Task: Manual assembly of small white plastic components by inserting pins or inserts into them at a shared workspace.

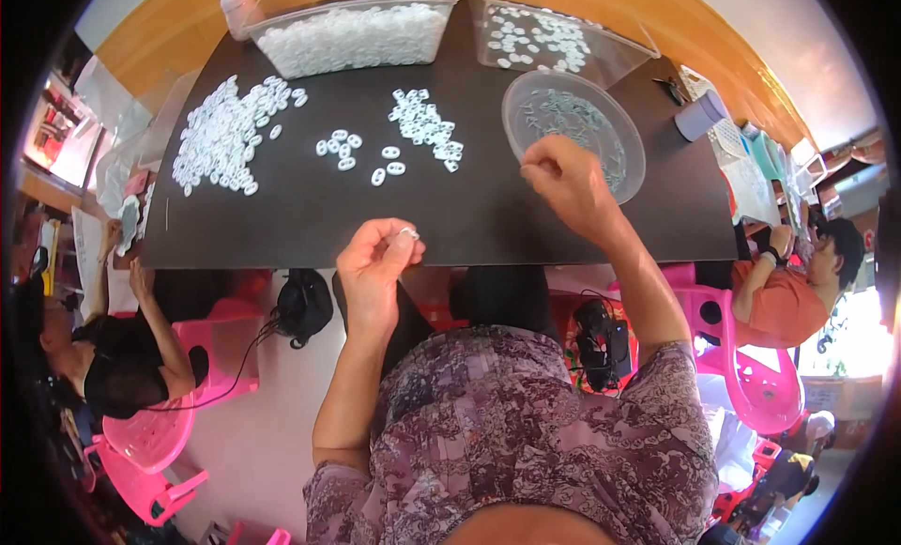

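Observation:
My left hand (pixel 374 263) is closed just above the table's near edge, with a small white plastic piece (pixel 409 233) pinched between thumb and fingertips. Over the near left rim of a round clear plastic bowl (pixel 635 165) is my right hand (pixel 571 184), its fingers pressed together. Whatever they may hold is too small to make out. Many small greyish screws (pixel 566 111) lie in that bowl. Between my hands and the far boxes are a few loose oval white pieces with two holes (pixel 395 168), a small cluster (pixel 340 146) and a longer pile (pixel 422 122).
A large heap of white pieces (pixel 221 137) covers the dark table's left. Behind stand a full clear box (pixel 347 68) and another clear box (pixel 610 73) with scattered pieces. Dark-handled pliers (pixel 669 91) and a pale cup (pixel 700 118) are far right. People sit at both sides.

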Available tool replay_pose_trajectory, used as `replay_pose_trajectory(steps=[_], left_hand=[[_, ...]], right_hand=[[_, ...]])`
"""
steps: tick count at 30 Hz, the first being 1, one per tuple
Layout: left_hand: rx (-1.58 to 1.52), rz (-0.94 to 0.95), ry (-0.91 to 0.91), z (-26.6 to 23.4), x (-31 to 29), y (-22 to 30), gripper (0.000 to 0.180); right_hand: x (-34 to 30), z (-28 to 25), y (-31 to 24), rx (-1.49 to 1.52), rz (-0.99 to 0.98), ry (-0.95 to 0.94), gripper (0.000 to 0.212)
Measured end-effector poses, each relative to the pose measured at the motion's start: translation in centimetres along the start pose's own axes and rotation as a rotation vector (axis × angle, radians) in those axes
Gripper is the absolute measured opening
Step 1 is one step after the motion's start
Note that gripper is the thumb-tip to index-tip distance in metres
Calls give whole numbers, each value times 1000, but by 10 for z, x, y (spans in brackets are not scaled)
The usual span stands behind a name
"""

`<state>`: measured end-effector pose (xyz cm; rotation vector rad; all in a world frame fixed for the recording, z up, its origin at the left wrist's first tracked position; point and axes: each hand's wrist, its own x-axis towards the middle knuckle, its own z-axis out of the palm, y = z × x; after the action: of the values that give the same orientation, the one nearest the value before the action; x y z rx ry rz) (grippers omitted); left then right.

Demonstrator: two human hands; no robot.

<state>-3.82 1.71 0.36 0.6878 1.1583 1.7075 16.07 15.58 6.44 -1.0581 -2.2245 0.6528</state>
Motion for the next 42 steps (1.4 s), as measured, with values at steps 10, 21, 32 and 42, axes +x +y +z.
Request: replay_pose_trajectory(steps=[10, 21, 32, 42], left_hand=[[-42, -6, -1, 10, -13, 11, 11], [-88, 45, -60, 2, -18, 3, 11], [137, 168, -19, -1, -21, -4, 12], [408, 280, 31, -4, -21, -1, 8]], right_hand=[[-19, 56, -48, 474, -17, -274, 9], [-24, 63, -59, 569, 131, -336, 11], [-23, 65, -59, 528, 135, -352, 12], [-27, 82, -64, 662, 176, -261, 12]])
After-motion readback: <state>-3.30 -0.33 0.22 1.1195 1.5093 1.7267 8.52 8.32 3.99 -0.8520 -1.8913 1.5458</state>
